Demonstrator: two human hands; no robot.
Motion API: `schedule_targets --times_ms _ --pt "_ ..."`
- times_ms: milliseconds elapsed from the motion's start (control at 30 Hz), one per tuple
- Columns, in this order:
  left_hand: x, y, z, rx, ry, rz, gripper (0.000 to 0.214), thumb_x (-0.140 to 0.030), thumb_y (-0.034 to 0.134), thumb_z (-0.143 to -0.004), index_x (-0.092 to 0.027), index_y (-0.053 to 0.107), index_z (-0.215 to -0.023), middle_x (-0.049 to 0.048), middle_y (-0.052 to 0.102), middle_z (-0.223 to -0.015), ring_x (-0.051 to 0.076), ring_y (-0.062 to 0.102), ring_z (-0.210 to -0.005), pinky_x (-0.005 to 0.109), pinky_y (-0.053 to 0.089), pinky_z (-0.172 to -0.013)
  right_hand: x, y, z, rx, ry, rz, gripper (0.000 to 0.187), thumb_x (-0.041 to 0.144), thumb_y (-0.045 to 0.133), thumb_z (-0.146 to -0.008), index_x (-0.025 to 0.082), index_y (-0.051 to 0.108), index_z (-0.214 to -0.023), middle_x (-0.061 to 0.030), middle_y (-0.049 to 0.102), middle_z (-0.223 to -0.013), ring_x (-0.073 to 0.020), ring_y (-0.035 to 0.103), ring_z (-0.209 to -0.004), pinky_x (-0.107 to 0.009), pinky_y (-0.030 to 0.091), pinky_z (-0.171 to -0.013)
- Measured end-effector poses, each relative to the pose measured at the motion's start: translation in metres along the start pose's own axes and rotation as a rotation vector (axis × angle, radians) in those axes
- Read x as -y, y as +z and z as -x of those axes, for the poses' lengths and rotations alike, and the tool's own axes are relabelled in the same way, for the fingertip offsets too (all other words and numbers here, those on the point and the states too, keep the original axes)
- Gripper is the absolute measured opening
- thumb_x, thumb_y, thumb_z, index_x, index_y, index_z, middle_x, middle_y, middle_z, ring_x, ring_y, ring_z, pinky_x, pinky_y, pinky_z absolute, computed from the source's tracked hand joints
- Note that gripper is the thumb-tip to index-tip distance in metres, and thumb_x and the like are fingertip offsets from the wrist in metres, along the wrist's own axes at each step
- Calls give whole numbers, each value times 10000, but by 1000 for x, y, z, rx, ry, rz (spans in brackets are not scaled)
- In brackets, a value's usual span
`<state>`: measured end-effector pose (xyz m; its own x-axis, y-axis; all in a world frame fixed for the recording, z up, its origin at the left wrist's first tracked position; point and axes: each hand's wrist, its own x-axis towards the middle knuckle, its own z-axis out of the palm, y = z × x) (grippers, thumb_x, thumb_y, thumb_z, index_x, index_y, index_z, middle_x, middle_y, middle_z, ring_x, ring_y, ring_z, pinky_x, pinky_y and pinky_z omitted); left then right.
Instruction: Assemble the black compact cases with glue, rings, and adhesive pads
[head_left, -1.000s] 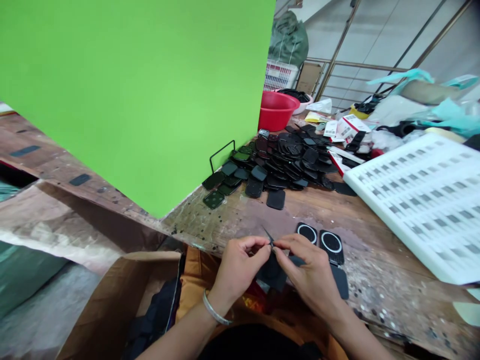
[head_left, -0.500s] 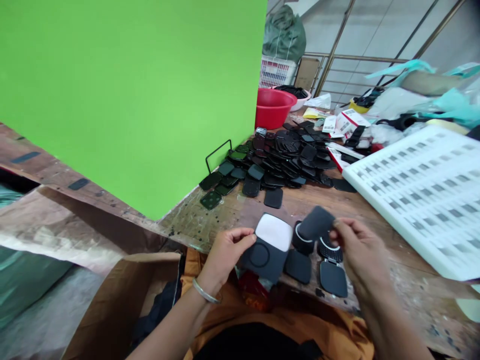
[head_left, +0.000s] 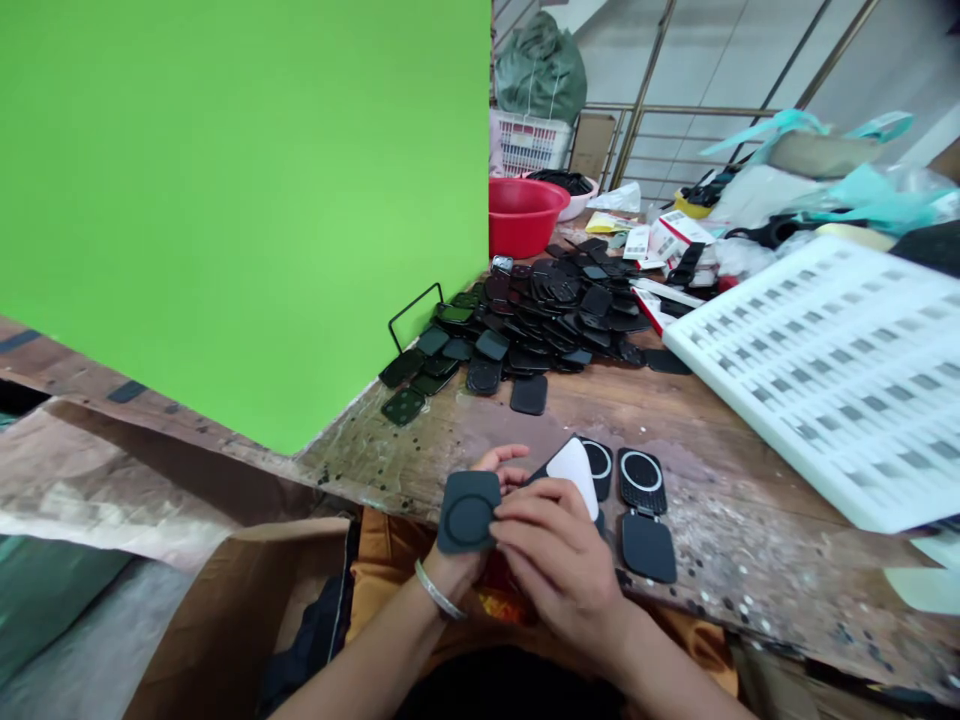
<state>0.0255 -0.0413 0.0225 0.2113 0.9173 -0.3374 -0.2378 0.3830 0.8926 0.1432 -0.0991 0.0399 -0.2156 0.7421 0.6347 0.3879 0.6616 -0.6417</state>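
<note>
My left hand [head_left: 504, 470] is partly hidden behind a dark square plate [head_left: 470, 512] with a round ring mark. Its fingers are bent beside a white-faced dark panel [head_left: 576, 470] and seem to grip it, though the contact is covered. My right hand [head_left: 559, 550] is closed, with its fingertips on the right edge of the dark square plate. The white-faced panel is tilted behind my right knuckles. To the right, a dark hinged piece [head_left: 649, 547] lies unfolded on the table, a white ring on its upper half. Another ringed dark piece [head_left: 602, 462] is partly covered.
A pile of dark square plates [head_left: 562, 310] covers the middle of the worn wooden table [head_left: 720, 450]. A large green board [head_left: 247, 200] stands at the left. A white slotted tray [head_left: 847, 380] lies at the right, a red basin [head_left: 525, 215] behind the pile.
My right hand has moved left to my left hand. The white-faced panel has tilted and shifted right, and a ringed dark plate now faces me at the left. The view has turned slightly.
</note>
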Motion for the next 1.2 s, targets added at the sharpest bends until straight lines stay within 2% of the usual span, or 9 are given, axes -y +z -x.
schedule_targets --times_ms 100,167,300,567,800,933,1033,1133,1200 --pt "-4 -4 2 -29 -2 -11 484 -278 678 -641 -166 513 -1082 2 614 -761 142 580 -690 259 438 -668 -3 -10 1 184 -9 117 401 50 592 -804 192 599 -1179 -89 590 -1191 -257 458 -1132 -449 412 -951" --pt "-5 -7 5 -23 34 -53 542 -230 705 -640 -173 480 -1131 0 625 -798 140 583 -718 252 435 -687 -10 -20 0 152 47 185 384 63 598 -799 185 601 -1163 -96 580 -1182 -258 462 -1107 -463 398 -943" --pt "-4 -7 10 36 85 -130 513 -188 674 -707 -179 443 -1165 1 644 -824 134 585 -733 252 429 -724 -29 -28 -3 -18 119 313 215 110 604 -837 186 641 -1035 -81 613 -986 -225 509 -947 -432 415 -848" --pt "-4 -9 15 89 152 -236 516 -169 672 -714 -213 401 -1150 -4 659 -838 148 611 -779 263 448 -747 -35 -22 -9 48 227 230 111 81 643 -798 185 628 -834 -36 612 -847 -198 512 -859 -367 412 -760" --pt "-9 -13 14 36 150 -296 421 -298 646 -784 -191 443 -1137 -23 652 -691 143 564 -661 269 419 -705 -24 -14 -10 53 36 392 82 98 580 -871 168 623 -863 -43 638 -889 -207 493 -908 -391 367 -799" --pt "-3 -19 8 5 43 -78 464 -266 686 -739 -188 447 -1129 -45 623 -645 108 526 -575 222 391 -585 -27 -10 1 92 -141 462 127 92 550 -879 153 627 -960 -81 639 -984 -238 495 -993 -411 376 -843" --pt "-2 -27 5 -50 -3 63 532 -269 736 -684 -185 442 -1120 -38 627 -682 102 536 -569 209 401 -555 -23 -16 9 188 -266 424 189 84 536 -876 146 615 -1035 -106 634 -1043 -249 502 -1040 -415 406 -864" --pt "-6 -40 1 -133 17 94 568 -282 760 -659 -189 434 -1115 -23 638 -722 124 579 -622 227 439 -585 -10 -31 15 250 -212 320 250 57 561 -842 170 605 -1060 -87 636 -1009 -228 521 -1011 -385 449 -844" --pt "-10 -51 -3 -187 63 48 559 -294 757 -666 -196 433 -1110 -17 648 -737 132 589 -636 225 434 -582 0 -47 18 146 -108 261 262 38 593 -799 198 612 -1007 -69 618 -951 -220 531 -971 -370 462 -809"
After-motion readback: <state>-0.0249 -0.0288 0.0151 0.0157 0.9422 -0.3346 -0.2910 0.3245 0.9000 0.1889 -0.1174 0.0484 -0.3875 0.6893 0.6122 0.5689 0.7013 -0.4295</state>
